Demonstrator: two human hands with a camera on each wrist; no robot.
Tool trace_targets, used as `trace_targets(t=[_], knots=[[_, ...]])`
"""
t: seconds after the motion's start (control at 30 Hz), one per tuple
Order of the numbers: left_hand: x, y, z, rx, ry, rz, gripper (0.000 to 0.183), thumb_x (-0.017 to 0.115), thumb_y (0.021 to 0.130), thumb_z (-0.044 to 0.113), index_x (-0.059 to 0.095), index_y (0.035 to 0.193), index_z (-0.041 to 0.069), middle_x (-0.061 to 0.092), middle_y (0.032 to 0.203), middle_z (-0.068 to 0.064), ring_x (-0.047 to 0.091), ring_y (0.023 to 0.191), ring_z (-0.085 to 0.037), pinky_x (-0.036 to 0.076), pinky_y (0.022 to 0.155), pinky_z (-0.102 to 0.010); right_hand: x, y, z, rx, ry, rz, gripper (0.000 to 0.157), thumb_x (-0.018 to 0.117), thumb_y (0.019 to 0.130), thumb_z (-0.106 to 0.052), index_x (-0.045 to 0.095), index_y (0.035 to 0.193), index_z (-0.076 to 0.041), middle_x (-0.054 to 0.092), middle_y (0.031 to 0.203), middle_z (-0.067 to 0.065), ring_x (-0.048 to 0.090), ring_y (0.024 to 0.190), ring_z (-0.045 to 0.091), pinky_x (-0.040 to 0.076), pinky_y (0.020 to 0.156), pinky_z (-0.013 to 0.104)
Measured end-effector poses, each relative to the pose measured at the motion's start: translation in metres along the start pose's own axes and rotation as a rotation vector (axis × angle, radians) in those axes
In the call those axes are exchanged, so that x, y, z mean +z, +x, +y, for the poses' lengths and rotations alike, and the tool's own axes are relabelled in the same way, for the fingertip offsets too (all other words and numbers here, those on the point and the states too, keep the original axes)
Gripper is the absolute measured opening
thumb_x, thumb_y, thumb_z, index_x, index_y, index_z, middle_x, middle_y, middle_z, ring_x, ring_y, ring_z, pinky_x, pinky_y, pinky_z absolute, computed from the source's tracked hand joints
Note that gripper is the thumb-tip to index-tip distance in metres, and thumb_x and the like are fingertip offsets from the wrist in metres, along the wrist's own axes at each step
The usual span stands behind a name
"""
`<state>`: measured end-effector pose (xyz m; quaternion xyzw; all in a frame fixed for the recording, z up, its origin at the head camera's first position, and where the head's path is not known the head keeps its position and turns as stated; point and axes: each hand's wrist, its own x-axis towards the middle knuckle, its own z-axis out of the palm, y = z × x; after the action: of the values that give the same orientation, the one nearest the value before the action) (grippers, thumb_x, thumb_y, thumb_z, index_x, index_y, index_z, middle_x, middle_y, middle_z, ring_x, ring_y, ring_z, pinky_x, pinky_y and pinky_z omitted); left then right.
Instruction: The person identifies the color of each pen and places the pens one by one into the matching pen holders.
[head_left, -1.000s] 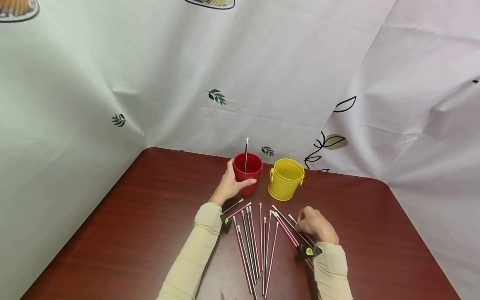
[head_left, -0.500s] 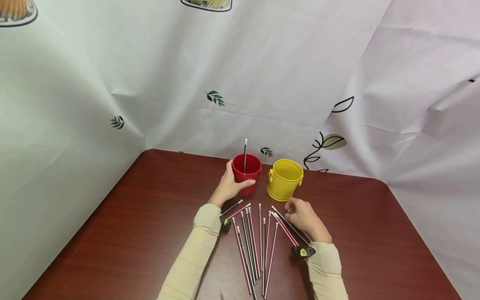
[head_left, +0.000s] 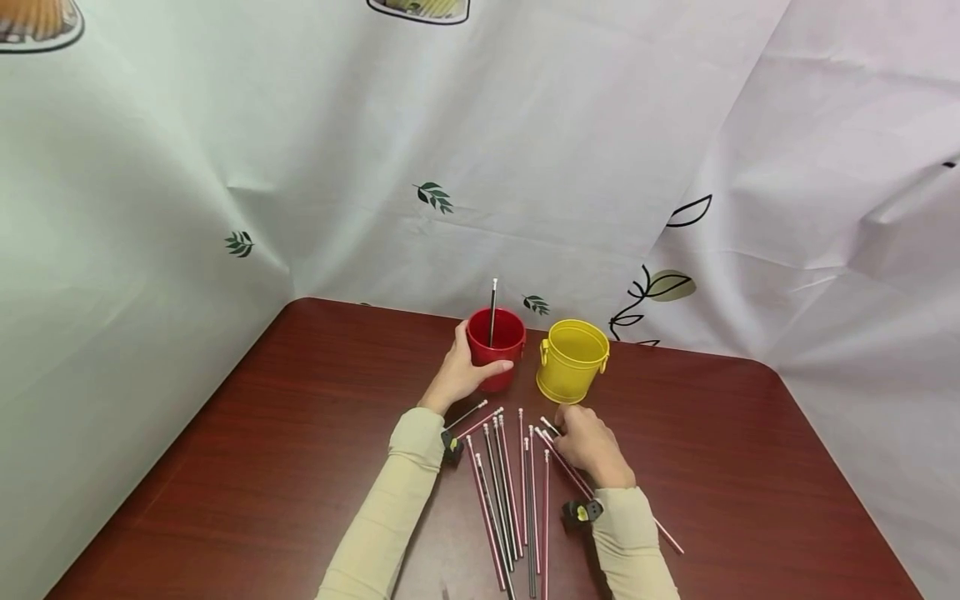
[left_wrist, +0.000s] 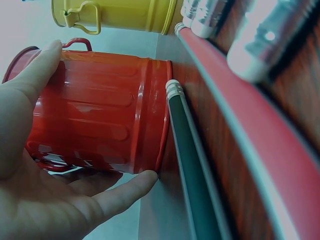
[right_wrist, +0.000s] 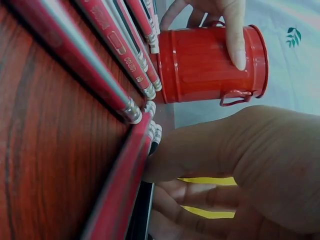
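A small red bucket stands at the back of the table with one dark pencil upright in it, eraser end up. My left hand holds this bucket, thumb along the near side and fingers around the left. My right hand is low over the right part of the pencil fan. In the right wrist view its thumb and fingers pinch a black pencil, partly covered by the thumb, beside a red pencil. A yellow bucket stands just beyond the right hand.
Several red and black pencils lie fanned out on the dark red table, white erasers towards the buckets. One red pencil sticks out past the right wrist. A white cloth backdrop rises behind the table.
My right hand has moved left across the pencils, from the outer right ones to those in front of the yellow bucket. Some right-hand pencils have shifted slightly. The left hand keeps holding the red bucket.
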<state>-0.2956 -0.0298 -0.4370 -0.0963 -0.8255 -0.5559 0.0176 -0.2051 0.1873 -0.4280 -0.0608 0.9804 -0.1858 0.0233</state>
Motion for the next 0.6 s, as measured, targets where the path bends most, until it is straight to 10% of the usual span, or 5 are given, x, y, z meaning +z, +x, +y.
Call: trace_targets(t=[0.6], knots=[[-0.001,0.000,0.001,-0.016,0.022,-0.009,0.097,0.076,0.070,0.045,0.013,0.141,0.025,0.039,0.135,-0.004,0.039,0.122,-0.022,0.044,0.093,-0.044,-0.025,-0.005,-0.001,-0.002,0.121,0.049,0.018,0.069,0.072,-0.010,0.059,0.087,-0.013,0.057,0.076,-0.003,0.052,0.067,0.016,0.042,0.057,0.034]])
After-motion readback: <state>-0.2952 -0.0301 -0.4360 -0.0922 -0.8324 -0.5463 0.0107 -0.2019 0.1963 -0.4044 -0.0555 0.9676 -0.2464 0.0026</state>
